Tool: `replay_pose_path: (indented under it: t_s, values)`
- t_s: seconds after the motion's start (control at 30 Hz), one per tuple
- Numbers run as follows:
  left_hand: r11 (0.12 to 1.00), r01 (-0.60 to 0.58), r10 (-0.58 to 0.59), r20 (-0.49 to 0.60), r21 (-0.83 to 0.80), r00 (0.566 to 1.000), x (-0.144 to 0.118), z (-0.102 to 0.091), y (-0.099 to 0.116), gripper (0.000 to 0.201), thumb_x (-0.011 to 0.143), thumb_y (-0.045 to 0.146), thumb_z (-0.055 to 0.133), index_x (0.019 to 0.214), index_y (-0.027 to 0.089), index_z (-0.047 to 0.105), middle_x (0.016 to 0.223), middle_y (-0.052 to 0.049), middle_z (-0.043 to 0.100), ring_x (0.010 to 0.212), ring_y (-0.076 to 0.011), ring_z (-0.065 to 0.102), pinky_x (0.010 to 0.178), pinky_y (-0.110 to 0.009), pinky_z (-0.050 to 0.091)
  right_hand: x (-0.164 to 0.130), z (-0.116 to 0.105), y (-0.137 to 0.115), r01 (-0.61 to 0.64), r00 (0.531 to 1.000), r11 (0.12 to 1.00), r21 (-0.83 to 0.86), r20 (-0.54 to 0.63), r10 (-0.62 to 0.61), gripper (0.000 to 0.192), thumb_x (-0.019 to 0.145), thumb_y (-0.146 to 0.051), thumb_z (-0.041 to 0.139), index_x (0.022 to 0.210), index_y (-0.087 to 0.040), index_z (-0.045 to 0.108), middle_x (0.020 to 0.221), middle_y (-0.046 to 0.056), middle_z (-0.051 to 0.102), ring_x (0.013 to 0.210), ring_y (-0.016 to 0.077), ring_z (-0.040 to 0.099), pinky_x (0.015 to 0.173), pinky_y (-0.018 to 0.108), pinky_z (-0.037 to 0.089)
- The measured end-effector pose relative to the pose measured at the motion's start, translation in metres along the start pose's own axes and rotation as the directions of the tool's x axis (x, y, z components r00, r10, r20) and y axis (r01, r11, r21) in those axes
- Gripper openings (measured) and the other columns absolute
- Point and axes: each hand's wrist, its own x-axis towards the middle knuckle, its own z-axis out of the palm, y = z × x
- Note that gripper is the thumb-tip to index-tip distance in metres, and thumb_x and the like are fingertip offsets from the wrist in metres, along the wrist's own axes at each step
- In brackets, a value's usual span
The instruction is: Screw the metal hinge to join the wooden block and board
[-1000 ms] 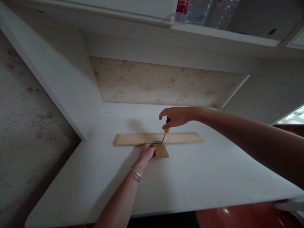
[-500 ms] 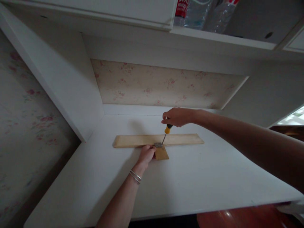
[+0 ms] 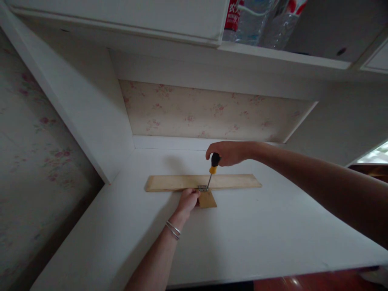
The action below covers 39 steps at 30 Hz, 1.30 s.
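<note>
Head view: the right hand (image 3: 228,152) is closed around the black-and-yellow handle of one screwdriver (image 3: 212,169), held nearly upright with its tip on a small metal hinge (image 3: 203,188). The hinge sits where one long wooden strip (image 3: 182,182) meets one short wooden piece (image 3: 207,199), both lying flat on the white table (image 3: 257,230). The left hand (image 3: 188,201), two bangles on its wrist, presses down beside the hinge, fingers curled against the wood; I cannot tell whether it pinches anything. The wood looks light and stiff, likely to slide unless held down close to the hinge. The screwdriver's handle looks the sound place to grasp it. Bottles (image 3: 257,20) stand on the shelf above; at least two show.
</note>
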Motion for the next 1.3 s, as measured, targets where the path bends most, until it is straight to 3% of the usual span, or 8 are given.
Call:
replay_pose_path:
  t_s: [0.2, 0.4, 0.57, 0.73, 0.87, 1.07, 1.2, 1.3]
  values:
    - [1.000, -0.002, 0.002, -0.012, -0.017, 1.000, 0.0017, 0.0000, -0.0023, 0.009, 0.072, 0.023, 0.063, 0.073, 0.013, 0.062, 0.074, -0.005, 0.067, 0.066, -0.0150, 0.061, 0.058, -0.024, 0.046, 0.0004, 0.0002, -0.0034, -0.161, 0.986, 0.981, -0.107, 0.035, 0.165, 0.033, 0.080, -0.043, 0.051, 0.095, -0.019, 0.067, 0.091, 0.009, 0.069, 0.084, 0.0221, 0.063, 0.072, 0.032, 0.044]
    - [1.000, -0.016, 0.015, -0.017, -0.019, 1.000, -0.0003, 0.0005, -0.0003, 0.007, 0.073, 0.020, 0.061, 0.072, 0.013, 0.062, 0.074, -0.006, 0.067, 0.066, -0.0156, 0.060, 0.058, -0.025, 0.047, -0.0020, 0.0011, 0.0013, -0.003, 1.000, 0.999, -0.036, -0.002, 0.003, 0.052, 0.070, -0.041, 0.065, 0.117, -0.019, 0.058, 0.117, 0.011, 0.062, 0.099, 0.0232, 0.060, 0.079, 0.029, 0.044]
    - [1.000, -0.018, 0.018, -0.015, 0.011, 1.000, -0.0031, 0.0014, 0.0033, 0.008, 0.073, 0.019, 0.059, 0.071, 0.013, 0.063, 0.074, -0.006, 0.066, 0.064, -0.0151, 0.060, 0.055, -0.024, 0.046, 0.0004, 0.0015, 0.0018, -0.245, 0.963, 0.970, -0.001, 0.121, 0.243, 0.043, 0.088, -0.045, 0.038, 0.114, -0.017, 0.059, 0.083, 0.009, 0.069, 0.060, 0.0175, 0.062, 0.062, 0.031, 0.045]
    - [1.000, -0.014, 0.014, -0.011, -0.006, 1.000, -0.0051, 0.0022, 0.0055, 0.007, 0.072, 0.018, 0.058, 0.070, 0.013, 0.062, 0.072, -0.006, 0.065, 0.063, -0.0142, 0.059, 0.054, -0.023, 0.045, 0.0007, 0.0003, -0.0010, -0.008, 1.000, 0.999, -0.032, -0.018, 0.008, 0.048, 0.072, -0.032, 0.061, 0.118, -0.019, 0.059, 0.117, 0.010, 0.063, 0.099, 0.0227, 0.060, 0.081, 0.029, 0.044]
    - [1.000, -0.010, 0.010, -0.014, 0.013, 1.000, -0.0049, 0.0018, 0.0055, 0.008, 0.073, 0.019, 0.057, 0.072, 0.013, 0.063, 0.075, -0.006, 0.065, 0.065, -0.0155, 0.060, 0.055, -0.024, 0.046, 0.0026, 0.0013, -0.0010, -0.158, 0.986, 0.984, -0.082, 0.033, 0.162, 0.042, 0.083, -0.047, 0.048, 0.108, -0.018, 0.064, 0.097, 0.011, 0.069, 0.083, 0.0231, 0.063, 0.071, 0.032, 0.044]
    - [1.000, -0.014, 0.015, -0.002, 0.020, 1.000, -0.0023, 0.0016, 0.0036, 0.011, 0.073, 0.019, 0.056, 0.074, 0.012, 0.064, 0.073, -0.006, 0.066, 0.062, -0.0147, 0.059, 0.054, -0.024, 0.045, 0.0013, 0.0014, 0.0008, -0.043, 0.999, 0.997, -0.061, -0.034, 0.041, 0.048, 0.069, -0.025, 0.061, 0.116, -0.018, 0.060, 0.116, 0.010, 0.063, 0.097, 0.0208, 0.060, 0.076, 0.025, 0.043]
    - [1.000, -0.018, 0.018, -0.021, 0.008, 1.000, -0.0032, 0.0016, 0.0036, 0.009, 0.071, 0.019, 0.060, 0.073, 0.012, 0.064, 0.075, -0.006, 0.066, 0.063, -0.0155, 0.060, 0.056, -0.026, 0.045, 0.0026, -0.0009, -0.0034, -0.215, 0.977, 0.974, -0.070, -0.019, 0.214, 0.043, 0.082, -0.047, 0.047, 0.106, -0.016, 0.064, 0.082, 0.009, 0.070, 0.076, 0.0211, 0.064, 0.067, 0.030, 0.043]
    - [1.000, -0.008, 0.008, -0.017, -0.002, 1.000, -0.0049, 0.0018, 0.0052, 0.007, 0.072, 0.019, 0.061, 0.070, 0.012, 0.062, 0.070, -0.005, 0.064, 0.060, -0.0142, 0.058, 0.055, -0.025, 0.044, 0.0030, -0.0026, -0.0052, -0.267, 0.962, 0.962, -0.052, 0.042, 0.269, 0.035, 0.082, -0.038, 0.046, 0.104, -0.017, 0.064, 0.071, 0.006, 0.070, 0.069, 0.0197, 0.065, 0.065, 0.029, 0.042]
